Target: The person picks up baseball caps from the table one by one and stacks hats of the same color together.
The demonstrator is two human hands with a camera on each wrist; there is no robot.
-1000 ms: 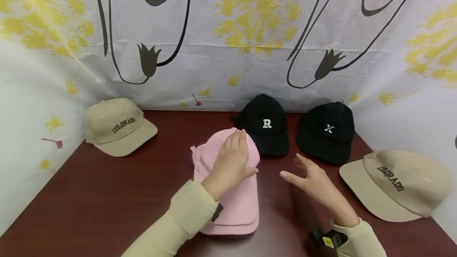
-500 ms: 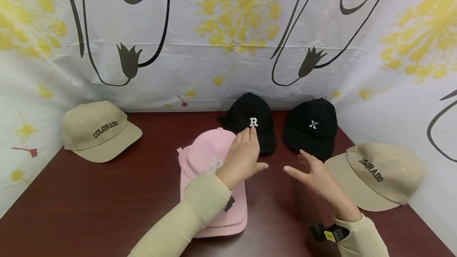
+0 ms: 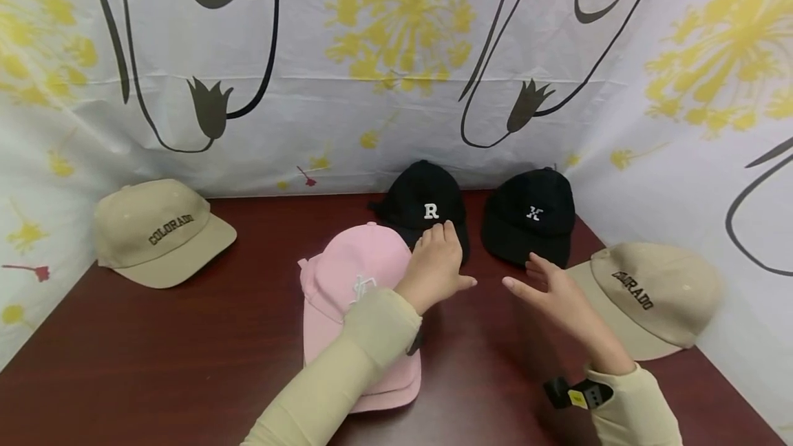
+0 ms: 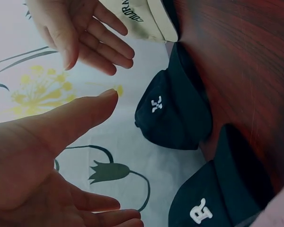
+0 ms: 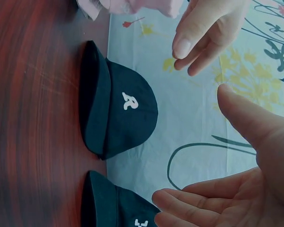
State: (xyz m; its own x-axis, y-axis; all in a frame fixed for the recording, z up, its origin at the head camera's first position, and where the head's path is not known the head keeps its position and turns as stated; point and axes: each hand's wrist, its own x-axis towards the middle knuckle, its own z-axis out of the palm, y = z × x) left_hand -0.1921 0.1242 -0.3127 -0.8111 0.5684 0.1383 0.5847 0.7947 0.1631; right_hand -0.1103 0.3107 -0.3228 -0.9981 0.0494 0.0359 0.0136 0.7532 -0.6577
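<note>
Pink baseball caps [image 3: 365, 253], seemingly two stacked with doubled brims, lie on the table, partly hidden by my left sleeve. My left hand [image 3: 434, 263] hovers to their upper right, holding nothing, its fingers extended and thumb spread. Beyond its fingertips sits a black cap with a white R [image 3: 423, 191]. Off to the right, my right hand [image 3: 560, 298] is in the air with thumb apart from fingers, also holding nothing. It overlaps the brim of a tan COLORADO cap [image 3: 663, 288] in the head view. The left wrist view shows both palms facing each other, apart.
A second black cap [image 3: 529, 215] with a white emblem sits at the back right. At the back left lies another tan COLORADO cap [image 3: 164, 229]. The dark red wooden table [image 3: 186, 349] is bounded by white patterned cloth [image 3: 297, 122] behind and at both sides.
My left hand has moved right, off the pink caps. My right hand has shifted slightly right relative to the caps. The head view has turned right; the caps stay in place.
</note>
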